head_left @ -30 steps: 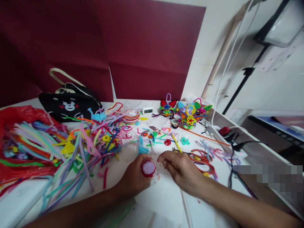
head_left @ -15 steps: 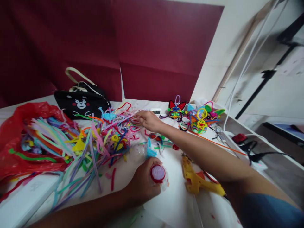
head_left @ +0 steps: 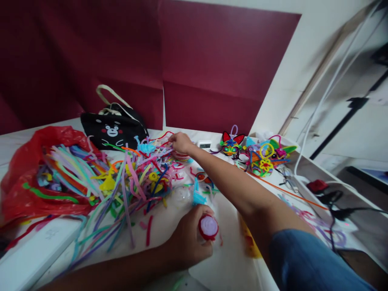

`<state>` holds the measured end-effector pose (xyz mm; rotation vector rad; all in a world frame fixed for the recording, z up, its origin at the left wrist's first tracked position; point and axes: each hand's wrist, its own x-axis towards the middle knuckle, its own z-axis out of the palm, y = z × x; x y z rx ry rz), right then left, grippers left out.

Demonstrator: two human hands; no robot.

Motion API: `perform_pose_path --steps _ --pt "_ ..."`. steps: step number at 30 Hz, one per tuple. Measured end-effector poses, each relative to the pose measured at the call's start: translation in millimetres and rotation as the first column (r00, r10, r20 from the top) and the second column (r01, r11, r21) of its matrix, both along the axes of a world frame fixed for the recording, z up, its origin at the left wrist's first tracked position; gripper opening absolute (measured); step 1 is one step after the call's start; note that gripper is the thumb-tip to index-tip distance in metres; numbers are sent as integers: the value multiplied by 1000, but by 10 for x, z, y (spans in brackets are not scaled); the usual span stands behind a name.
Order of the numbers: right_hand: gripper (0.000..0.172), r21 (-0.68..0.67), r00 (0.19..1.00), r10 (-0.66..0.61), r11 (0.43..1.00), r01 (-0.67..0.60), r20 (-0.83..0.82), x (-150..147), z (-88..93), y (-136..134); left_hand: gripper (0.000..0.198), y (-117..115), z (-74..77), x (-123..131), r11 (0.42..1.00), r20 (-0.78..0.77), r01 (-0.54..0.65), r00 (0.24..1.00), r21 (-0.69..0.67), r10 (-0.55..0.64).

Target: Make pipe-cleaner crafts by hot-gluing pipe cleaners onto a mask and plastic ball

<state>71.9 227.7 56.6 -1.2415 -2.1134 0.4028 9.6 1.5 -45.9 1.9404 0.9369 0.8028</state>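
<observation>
My left hand (head_left: pixel 191 238) is wrapped round a small round piece (head_left: pixel 209 225) with a lilac coiled top and a fuzzy red rim; its lower part is hidden by my fingers. At the far edge of a heap of pipe cleaners (head_left: pixel 130 178), my right hand (head_left: pixel 181 143) reaches down with its fingers bent together. Whatever lies between those fingertips is too small to make out. A clear plastic dome (head_left: pixel 181 195) and a light-blue pipe-cleaner shape (head_left: pixel 198 193) lie just beyond my left hand.
A red plastic bag (head_left: pixel 18 182) spills pipe cleaners at left, beside a white box (head_left: pixel 39 252). Behind stand a black bear-face bag (head_left: pixel 113 131) and a small digital display (head_left: pixel 204 144). Finished-looking ornaments (head_left: pixel 233 146) sit at the back right. My right arm partly covers a yellow glue gun (head_left: pixel 250 242).
My right hand has shifted slightly toward the back of the heap, and its forearm now covers most of the glue gun. The view has turned a little left. My left hand keeps its hold.
</observation>
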Motion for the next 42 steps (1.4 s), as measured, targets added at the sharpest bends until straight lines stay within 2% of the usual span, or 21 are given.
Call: perform_pose_path --steps 5,8,11,15,20,23,28,32,38,42 --pt "17 -20 989 -74 997 72 -131 405 149 -72 54 13 12 -14 1000 -18 -11 1000 4 11" --pt "25 -37 978 -104 994 99 -183 721 167 -253 51 7 90 -17 1000 -16 10 1000 -25 -11" --pt "23 -80 975 -109 992 96 -192 1020 101 -503 50 -1 135 -17 999 -15 18 1000 -37 -19" --pt "21 -150 978 -103 986 76 -181 1337 -61 -875 51 5 111 -12 1000 -1 11 1000 -21 -11" --pt "21 -188 966 -132 978 90 -224 1599 -228 -1295 48 4 116 -7 1000 10 17 1000 -20 -17" --pt "24 -241 945 -164 966 96 -282 1695 -293 -1437 46 -1 131 -5 999 24 28 999 -36 -27" --pt "7 -358 873 -251 929 96 -418 1791 -340 -1471 46 6 119 5 998 32 31 999 -53 -29" --pt "14 -435 785 -290 900 29 -548 1813 -296 -1457 45 7 124 12 998 27 25 999 -51 -23" --pt "14 -420 669 -257 903 -91 -698 1720 -150 -1381 45 1 140 10 998 27 26 999 -55 -24" --pt "11 -419 641 -243 898 -135 -728 1631 -51 -1204 46 1 134 3 999 19 19 1000 -50 -18"
